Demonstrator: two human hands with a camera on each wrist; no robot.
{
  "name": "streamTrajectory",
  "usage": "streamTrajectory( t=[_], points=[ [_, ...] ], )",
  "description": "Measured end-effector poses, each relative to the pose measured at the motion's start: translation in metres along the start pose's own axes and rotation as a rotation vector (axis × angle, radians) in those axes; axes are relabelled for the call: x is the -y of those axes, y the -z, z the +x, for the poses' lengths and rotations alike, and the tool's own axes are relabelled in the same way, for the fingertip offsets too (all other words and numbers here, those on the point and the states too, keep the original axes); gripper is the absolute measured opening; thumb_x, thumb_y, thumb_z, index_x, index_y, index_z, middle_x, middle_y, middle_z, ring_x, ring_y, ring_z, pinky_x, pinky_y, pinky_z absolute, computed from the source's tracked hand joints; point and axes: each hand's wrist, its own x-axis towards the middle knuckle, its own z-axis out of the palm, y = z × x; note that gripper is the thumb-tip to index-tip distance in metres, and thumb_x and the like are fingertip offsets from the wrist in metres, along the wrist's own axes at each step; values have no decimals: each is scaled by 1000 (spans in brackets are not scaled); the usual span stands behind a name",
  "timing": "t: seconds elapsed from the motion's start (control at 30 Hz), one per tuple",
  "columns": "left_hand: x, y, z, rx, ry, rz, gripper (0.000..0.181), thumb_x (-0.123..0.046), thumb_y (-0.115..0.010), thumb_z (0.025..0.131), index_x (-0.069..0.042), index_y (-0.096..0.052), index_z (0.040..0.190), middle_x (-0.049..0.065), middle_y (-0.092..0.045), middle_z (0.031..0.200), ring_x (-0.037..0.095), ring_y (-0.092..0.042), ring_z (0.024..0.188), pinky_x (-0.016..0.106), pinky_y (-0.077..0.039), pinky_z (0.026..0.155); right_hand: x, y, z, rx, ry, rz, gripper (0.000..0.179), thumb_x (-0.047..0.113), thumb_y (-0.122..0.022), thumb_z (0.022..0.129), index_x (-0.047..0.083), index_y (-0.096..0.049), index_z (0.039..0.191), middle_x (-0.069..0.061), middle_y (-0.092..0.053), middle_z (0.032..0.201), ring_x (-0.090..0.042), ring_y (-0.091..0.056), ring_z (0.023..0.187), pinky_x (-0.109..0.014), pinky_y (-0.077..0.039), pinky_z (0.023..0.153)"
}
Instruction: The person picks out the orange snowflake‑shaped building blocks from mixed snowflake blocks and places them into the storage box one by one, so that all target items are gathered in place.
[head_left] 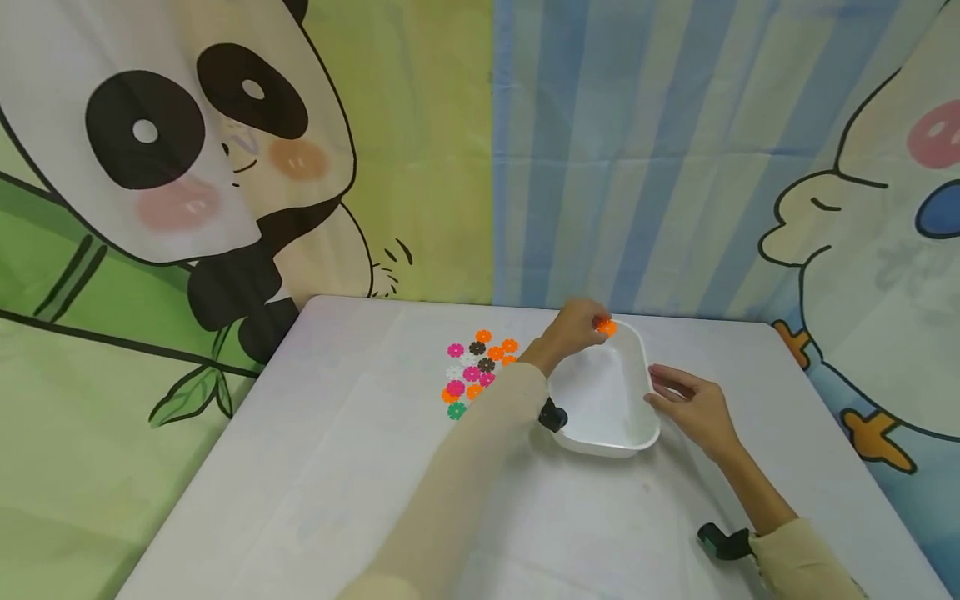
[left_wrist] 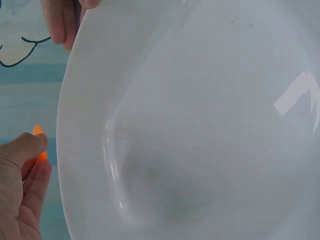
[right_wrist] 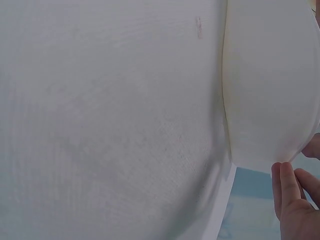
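A white rectangular tray [head_left: 600, 408] with rounded corners is on the right half of the table. At its far rim, my left hand [head_left: 576, 327] pinches an orange flower-shaped piece [head_left: 607, 327] between thumb and fingers. The left wrist view has the same orange piece [left_wrist: 38, 130] just outside the tray's curved edge. My right hand [head_left: 693, 408] holds the tray's right rim, thumb on the upper side and fingers against the outer wall. Close up in the right wrist view, the fingertips [right_wrist: 286, 175] meet that wall below the rim.
Left of the tray lies a loose cluster of flower-shaped pieces [head_left: 472, 374] in orange, pink, brown, white and green, partly behind my left forearm. A white cloth covers the table [head_left: 360, 467]. Behind its far edge hangs a printed curtain [head_left: 420, 167] with a panda.
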Motion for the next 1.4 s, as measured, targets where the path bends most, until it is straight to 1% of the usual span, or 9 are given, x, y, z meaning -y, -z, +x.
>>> streamTrajectory(
  t=[0.13, 0.33, 0.53, 0.67, 0.77, 0.87, 1.0, 1.13, 1.4],
  points=[
    [3, -14, -1, 20, 30, 30, 32, -16, -74, 87, -9, -71, 117, 0, -66, 101, 11, -56, 88, 14, -45, 78, 0, -5, 0, -3, 10, 15, 54, 18, -76, 86, -2, -57, 132, -20, -57, 133, -35, -58, 117, -14, -46, 84],
    [9, -30, -1, 41, 65, 40, 33, -18, -74, 88, -9, -70, 119, 0, -69, 106, 10, -58, 92, 15, -46, 84, 1, -10, 2, -5, 23, 25, 53, 16, -76, 86, -3, -57, 132, -19, -57, 132, -35, -58, 117, -14, -46, 84],
    [15, -43, 4, 35, 50, 144, 29, -17, -75, 86, -9, -72, 113, 0, -70, 105, 13, -59, 94, 17, -45, 86, 3, -10, 3, -7, 16, 36, 53, 15, -76, 86, -3, -57, 131, -19, -58, 132, -35, -58, 117, -14, -47, 83],
    [19, -50, 4, 31, 17, 155, 19, -15, -75, 85, -8, -74, 103, 0, -68, 93, 14, -57, 88, 16, -42, 78, 4, -11, 1, -1, 9, 56, 53, 15, -76, 85, -3, -57, 131, -19, -58, 131, -33, -59, 117, -14, -48, 83],
    [22, -55, 2, 46, 1, 161, 9, -15, -73, 86, -9, -73, 92, -1, -61, 80, 14, -52, 79, 16, -38, 70, 5, -13, -2, 5, 9, 67, 52, 14, -76, 85, -3, -58, 131, -19, -58, 131, -31, -60, 116, -15, -48, 83],
    [25, -59, 0, 54, -2, 151, 5, -15, -73, 85, -10, -72, 88, -4, -56, 75, 13, -50, 75, 16, -35, 67, 7, -14, -8, -3, 27, 73, 50, 11, -76, 85, -4, -58, 129, -20, -58, 131, -32, -61, 115, -15, -49, 83],
    [26, -64, -1, 69, -11, 111, 10, -15, -74, 85, -12, -74, 94, -6, -59, 79, 13, -51, 79, 16, -37, 72, 12, -16, -16, -38, 56, 63, 48, 6, -75, 85, -6, -59, 128, -22, -58, 128, -37, -60, 113, -15, -49, 82],
    [25, -65, -1, 99, 2, 100, 17, -16, -74, 86, -12, -74, 102, -7, -61, 84, 12, -52, 83, 16, -39, 75, 15, -19, -24, -68, 66, 33, 46, 5, -76, 84, -5, -60, 126, -18, -61, 126, -35, -61, 112, -15, -49, 82],
    [22, -68, -3, 121, -18, 132, 21, -15, -74, 86, -11, -74, 107, -5, -63, 88, 12, -52, 83, 15, -38, 74, 14, -22, -32, -107, 81, -13, 45, 2, -76, 82, -6, -62, 124, -18, -62, 125, -33, -63, 110, -14, -48, 81]
  ],
)
